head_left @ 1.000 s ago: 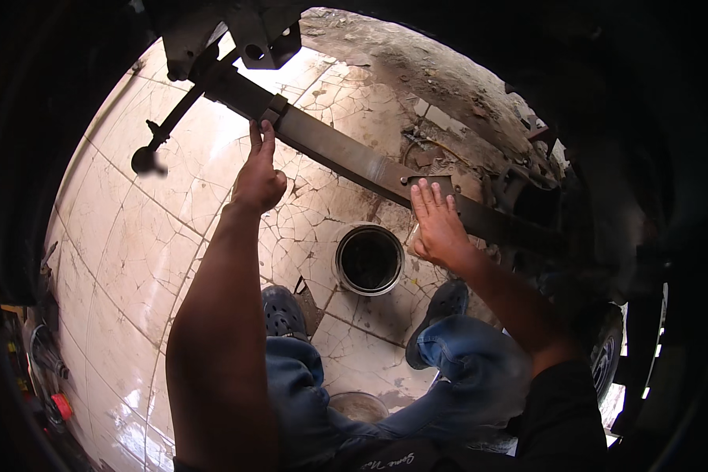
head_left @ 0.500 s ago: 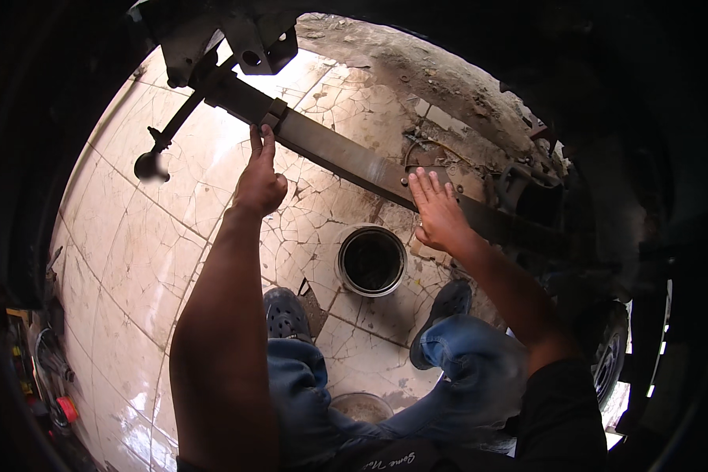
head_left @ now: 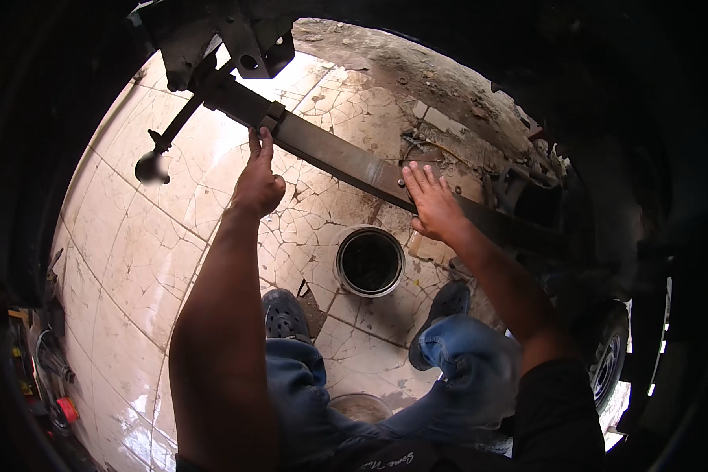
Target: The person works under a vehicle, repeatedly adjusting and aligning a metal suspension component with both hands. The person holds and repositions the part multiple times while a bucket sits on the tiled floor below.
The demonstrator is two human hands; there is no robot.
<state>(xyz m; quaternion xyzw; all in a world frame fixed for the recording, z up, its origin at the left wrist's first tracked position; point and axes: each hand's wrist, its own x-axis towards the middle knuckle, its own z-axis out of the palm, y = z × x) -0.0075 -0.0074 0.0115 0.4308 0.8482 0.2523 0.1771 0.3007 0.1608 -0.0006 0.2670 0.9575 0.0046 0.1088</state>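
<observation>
A long, flat leaf spring (head_left: 334, 152) slants across the view above the floor, from upper left down to the right. A metal clip (head_left: 273, 116) wraps around it near its left part. My left hand (head_left: 259, 185) has two fingers stretched up to the spring's near edge just below this clip, the other fingers curled, holding nothing. Flat against the spring's right part rests my right hand (head_left: 435, 203), fingers extended and holding nothing. A dark bracket with a hole (head_left: 252, 59) is at the spring's left end. Below it, a rod with a round end (head_left: 151, 167) hangs leftward.
An open bucket (head_left: 370, 261) with a dark inside stands on the cracked tile floor (head_left: 134, 228) between my feet. A round pale container (head_left: 360, 407) is under my legs. A wheel (head_left: 606, 362) is at lower right, with a red round object (head_left: 67, 410) at lower left.
My right hand has slid very slightly left and up along the spring. My left hand stays in place below the clip.
</observation>
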